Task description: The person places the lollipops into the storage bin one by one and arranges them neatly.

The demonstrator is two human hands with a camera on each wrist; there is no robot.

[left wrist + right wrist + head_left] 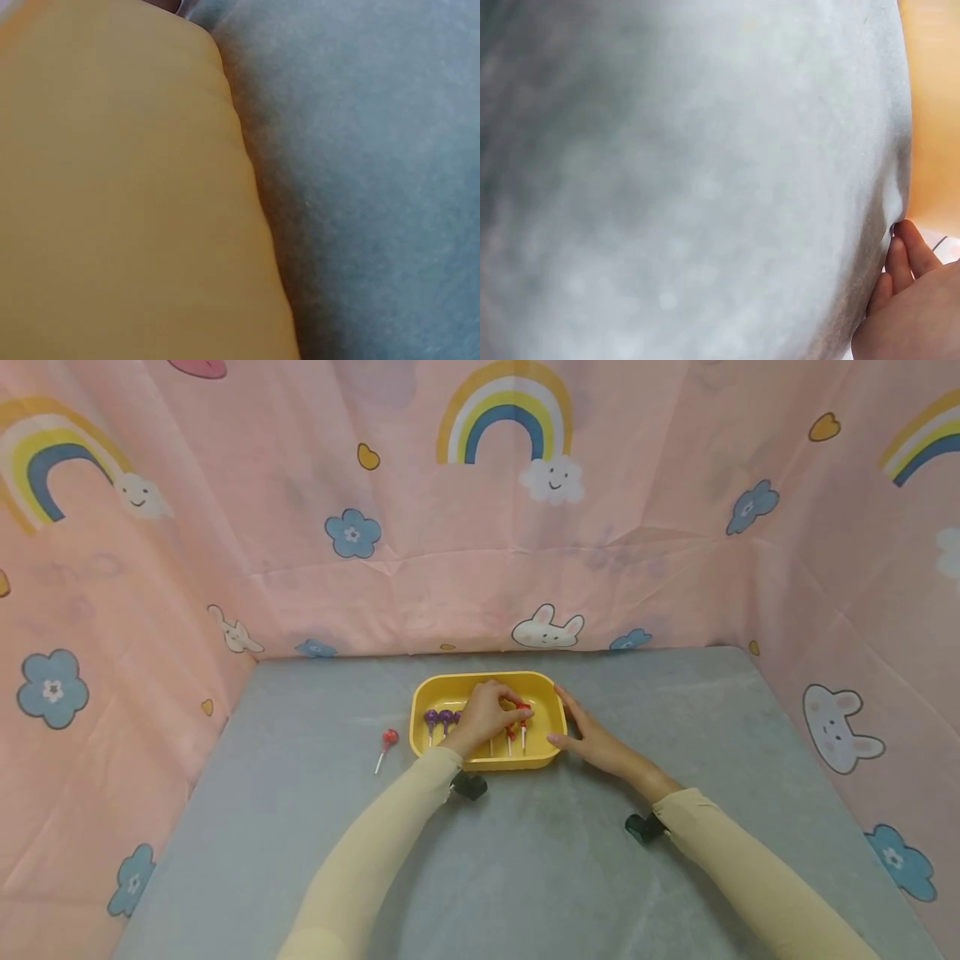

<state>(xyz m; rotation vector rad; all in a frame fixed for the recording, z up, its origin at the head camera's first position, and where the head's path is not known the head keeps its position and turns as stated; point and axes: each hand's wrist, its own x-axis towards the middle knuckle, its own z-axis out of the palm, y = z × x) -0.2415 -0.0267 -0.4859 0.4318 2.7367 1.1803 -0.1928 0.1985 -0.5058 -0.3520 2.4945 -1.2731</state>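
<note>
My left hand (pixel 482 720) reaches over a yellow tray (pixel 457 764) and pinches a red lollipop (pixel 523 714) near its right end. Another red lollipop (pixel 510 735) lies just left of that one. Several purple lollipops (pixel 446 717) lie in a row at the tray's left side, partly covered by the left hand. My right hand (pixel 596 743) touches the tray's right side, fingers extended along the outside and thumb by the front corner. In the right wrist view, the right hand's fingers (pixel 915 251) lie against the yellow wall. The left wrist view shows mostly the tray wall (pixel 127 187).
One pinkish-red lollipop (pixel 388 739) lies on the grey cloth-covered table (pixel 555 868), left of the tray. Pink printed curtains (pixel 480 560) stand around the back and both sides. Each wrist wears a small dark camera (pixel 470 786).
</note>
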